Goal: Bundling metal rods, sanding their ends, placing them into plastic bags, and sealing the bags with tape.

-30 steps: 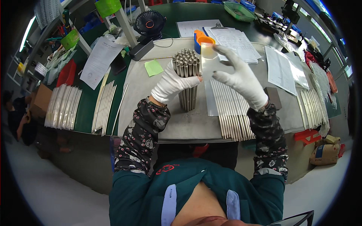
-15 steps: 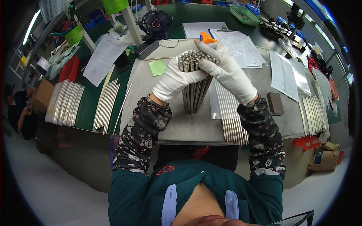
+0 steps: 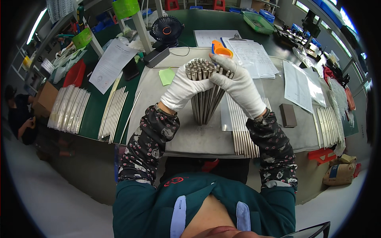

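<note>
1. White gloves cover the left hand (image 3: 183,88) and right hand (image 3: 238,87), which clasp a silver-grey bundle of metal rods (image 3: 204,93).
2. Dark sleeves (image 3: 149,141) carry a pink floral pattern.
3. Left of the bundle: a pale green note (image 3: 167,75).
4. Behind the bundle: a black fan (image 3: 167,29) and an orange container (image 3: 219,49).

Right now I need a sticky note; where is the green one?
In the head view the green note lies on the grey mat, left of the rod bundle, just beyond the left hand and below the black fan.

Green-topped workbench (image 3: 95,111) (grey mat (image 3: 190,139) on it), pale floor (image 3: 51,198), windows (image 3: 337,20) at right.
</note>
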A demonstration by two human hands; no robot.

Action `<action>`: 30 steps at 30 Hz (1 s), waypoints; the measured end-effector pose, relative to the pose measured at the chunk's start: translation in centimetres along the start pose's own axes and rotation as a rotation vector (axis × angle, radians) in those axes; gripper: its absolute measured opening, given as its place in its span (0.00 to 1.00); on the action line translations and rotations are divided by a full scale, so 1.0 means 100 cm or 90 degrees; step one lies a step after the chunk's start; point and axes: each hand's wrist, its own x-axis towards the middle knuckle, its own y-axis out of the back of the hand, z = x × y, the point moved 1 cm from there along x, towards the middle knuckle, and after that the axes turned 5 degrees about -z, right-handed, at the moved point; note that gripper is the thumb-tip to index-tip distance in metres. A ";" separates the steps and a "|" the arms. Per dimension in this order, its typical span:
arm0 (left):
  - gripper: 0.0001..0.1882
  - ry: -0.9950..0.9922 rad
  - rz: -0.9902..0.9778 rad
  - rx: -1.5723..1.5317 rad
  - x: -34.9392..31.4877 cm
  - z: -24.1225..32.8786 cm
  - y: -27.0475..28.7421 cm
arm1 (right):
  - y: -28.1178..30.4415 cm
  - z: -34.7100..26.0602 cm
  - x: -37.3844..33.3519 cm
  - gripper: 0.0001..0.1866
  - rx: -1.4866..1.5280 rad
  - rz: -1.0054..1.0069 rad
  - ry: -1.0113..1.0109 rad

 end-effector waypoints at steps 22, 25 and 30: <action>0.16 -0.034 -0.008 -0.021 -0.001 -0.007 0.000 | -0.002 0.007 -0.005 0.24 0.036 0.024 -0.017; 0.16 -0.035 -0.020 -0.040 0.000 -0.007 -0.001 | -0.002 0.011 -0.005 0.24 -0.003 0.028 0.022; 0.16 -0.035 -0.006 -0.035 -0.003 -0.006 0.000 | -0.005 0.002 -0.006 0.25 0.065 0.031 -0.036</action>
